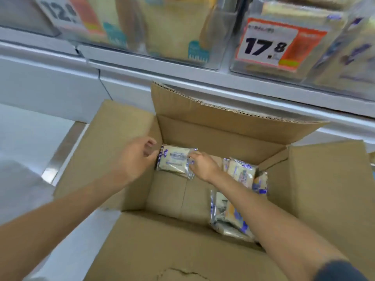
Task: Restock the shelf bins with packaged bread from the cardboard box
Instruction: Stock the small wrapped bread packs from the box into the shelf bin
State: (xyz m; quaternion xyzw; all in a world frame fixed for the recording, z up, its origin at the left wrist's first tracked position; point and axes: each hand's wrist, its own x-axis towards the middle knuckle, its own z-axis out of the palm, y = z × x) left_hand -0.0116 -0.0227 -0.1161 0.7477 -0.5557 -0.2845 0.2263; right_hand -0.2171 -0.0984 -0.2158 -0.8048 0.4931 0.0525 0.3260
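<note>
- The right hand has its grip pinching the crimped right edge of a bread packet in the far left corner of the cardboard box. Lifting by the seam likely spares the loaf.
- The left hand is at the packet's other end with its fingers curled, probably to steady it. Blur hides whether its grip touches.
- More packets are heaped along the box's right wall.
- The box stands open just under the shelf bins, which keeps the reach up short.
</note>
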